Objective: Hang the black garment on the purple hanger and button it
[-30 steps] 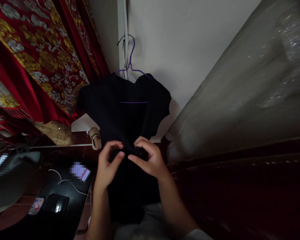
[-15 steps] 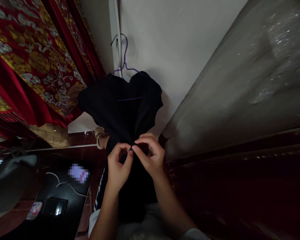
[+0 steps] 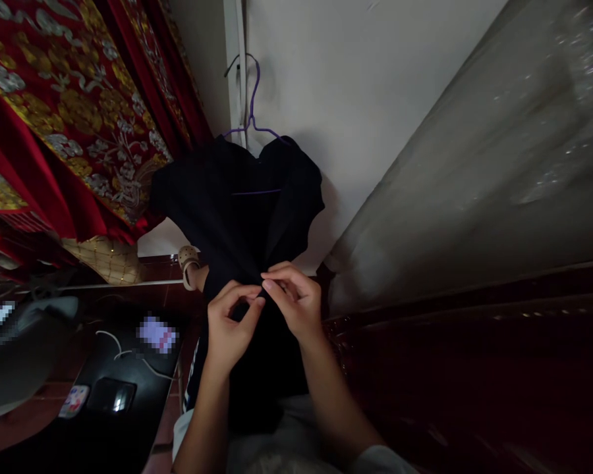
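A black garment (image 3: 207, 204) hangs open at the front from a purple wire hanger (image 3: 252, 108). Its front edges come together low down, where both hands meet. My left hand (image 3: 232, 326) is closed in a pinch on the dark cloth there. Close beside it, my right hand (image 3: 296, 299) pinches the same spot from the other side, thumb and forefinger almost touching. Whether a button or other small fastener lies between the fingertips is too dark and small to make out.
Red embroidered cloth (image 3: 84, 112) hangs at the left. A black table (image 3: 143, 395) holds a phone with a lit screen (image 3: 158, 334), a white cable (image 3: 151, 365) and a dark phone (image 3: 111, 395). Plastic-wrapped panelling (image 3: 474, 164) leans at the right against a pale wall (image 3: 356, 72).
Both hands still pinch the cloth, the left one slightly lower and further left, its fingertips a little apart from the right's. The view has shifted slightly.
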Motion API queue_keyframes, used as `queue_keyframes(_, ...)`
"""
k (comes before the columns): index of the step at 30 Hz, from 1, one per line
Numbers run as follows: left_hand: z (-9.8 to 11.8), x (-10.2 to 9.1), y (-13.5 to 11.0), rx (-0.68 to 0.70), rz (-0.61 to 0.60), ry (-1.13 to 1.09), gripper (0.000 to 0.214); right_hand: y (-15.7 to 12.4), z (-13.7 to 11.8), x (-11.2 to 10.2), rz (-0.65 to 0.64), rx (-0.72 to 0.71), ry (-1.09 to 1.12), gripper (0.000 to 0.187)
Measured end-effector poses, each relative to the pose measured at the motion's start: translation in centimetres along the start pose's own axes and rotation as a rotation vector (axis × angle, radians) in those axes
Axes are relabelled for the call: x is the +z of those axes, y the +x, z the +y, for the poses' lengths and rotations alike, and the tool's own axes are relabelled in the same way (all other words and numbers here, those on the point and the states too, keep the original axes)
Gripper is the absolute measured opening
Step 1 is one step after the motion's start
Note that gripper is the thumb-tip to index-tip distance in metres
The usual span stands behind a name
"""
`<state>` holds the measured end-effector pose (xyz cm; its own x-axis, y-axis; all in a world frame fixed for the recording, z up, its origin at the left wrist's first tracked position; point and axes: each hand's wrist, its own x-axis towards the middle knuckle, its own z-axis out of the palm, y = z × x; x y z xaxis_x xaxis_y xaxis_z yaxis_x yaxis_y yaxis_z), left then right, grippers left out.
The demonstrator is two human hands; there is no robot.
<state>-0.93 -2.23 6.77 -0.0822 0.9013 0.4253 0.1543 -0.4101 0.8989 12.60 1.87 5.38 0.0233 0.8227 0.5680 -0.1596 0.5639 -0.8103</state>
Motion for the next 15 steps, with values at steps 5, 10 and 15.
queue_keyframes(5, -0.5, -0.3, -0.2, -0.063, 0.031, -0.062, 0.006, 0.1, 0.1, 1.0, 0.005, 0.020, -0.019, 0.014)
queue_keyframes(10, -1.1, -0.9, -0.3, -0.080, 0.063, -0.120, 0.007, -0.1, 0.1, 1.3, -0.052, 0.026, -0.008, 0.018)
queue_keyframes(15, -0.9, -0.7, -0.1, -0.093, 0.031, -0.122, 0.005, -0.2, -0.1, 1.2, -0.089, 0.034, -0.004, 0.022)
